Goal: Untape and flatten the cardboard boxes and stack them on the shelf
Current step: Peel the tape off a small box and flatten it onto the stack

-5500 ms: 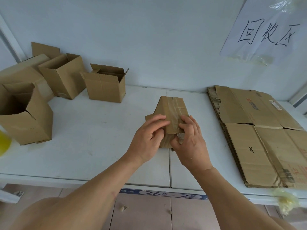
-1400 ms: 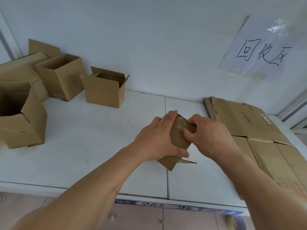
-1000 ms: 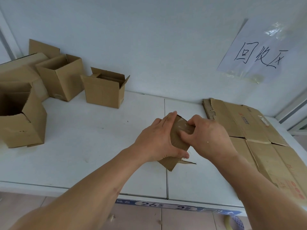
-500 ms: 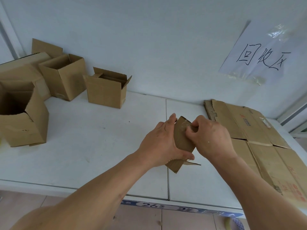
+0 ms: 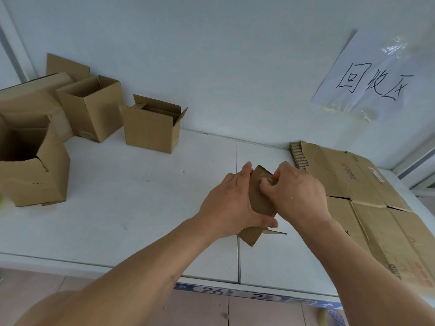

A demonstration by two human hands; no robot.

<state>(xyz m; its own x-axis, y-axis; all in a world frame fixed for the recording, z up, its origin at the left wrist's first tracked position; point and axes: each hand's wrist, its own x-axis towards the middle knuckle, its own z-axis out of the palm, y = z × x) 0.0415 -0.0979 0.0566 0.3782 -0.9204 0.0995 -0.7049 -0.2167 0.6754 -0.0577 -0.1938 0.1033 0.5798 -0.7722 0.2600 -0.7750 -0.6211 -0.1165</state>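
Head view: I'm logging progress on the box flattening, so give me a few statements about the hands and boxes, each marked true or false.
1. Both hands grip the small box. True: left hand, right hand.
2. The flattened cardboard stack lies on the person's left. False: it lies on the right.
3. Open boxes stand at the back left of the shelf. True.
4. The paper sign lies flat on the shelf. False: it hangs on the wall.

Wall sign (image 5: 374, 74): I read handwritten "回收区" on white paper. Shelf edge strip (image 5: 247, 292): I read "26", then "2" further right. Flattened cardboard (image 5: 348, 175) carries red print, too small to read.
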